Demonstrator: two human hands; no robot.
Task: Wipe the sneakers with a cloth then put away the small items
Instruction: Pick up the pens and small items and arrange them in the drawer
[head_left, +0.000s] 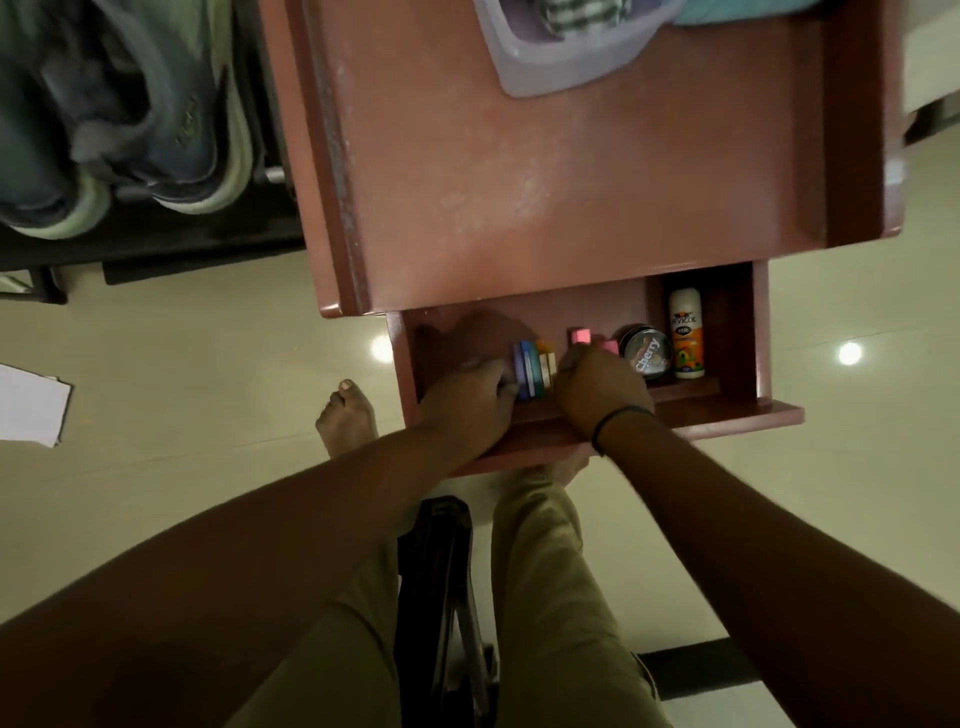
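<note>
The reddish-brown wooden table (571, 182) fills the upper middle of the view, and its open drawer (727, 413) juts toward the person; on the dark rack at far left sit the grey-green sneakers (156, 130), apparently shelved, so the job now looks to be in its putting-away part. A lilac plastic basin (566, 62) stands at the table's far edge. Inside the drawer, at the right, a white Fevicol glue bottle (687, 332) lies beside a round Cherry polish tin (645, 353), with two small pink blocks (580, 336) just left of the tin. Both hands are down in the drawer: the left hand (467, 402) curls its fingers against a row of coloured tape rolls (532, 369) standing on edge, and the right hand (597, 392), curled, bears on the row's other end; whether it also pinches something cannot be told. To do this well, press the rolls evenly from both ends so none topples, keep them clear of the pink blocks, and withdraw both hands before pushing the drawer home.
</note>
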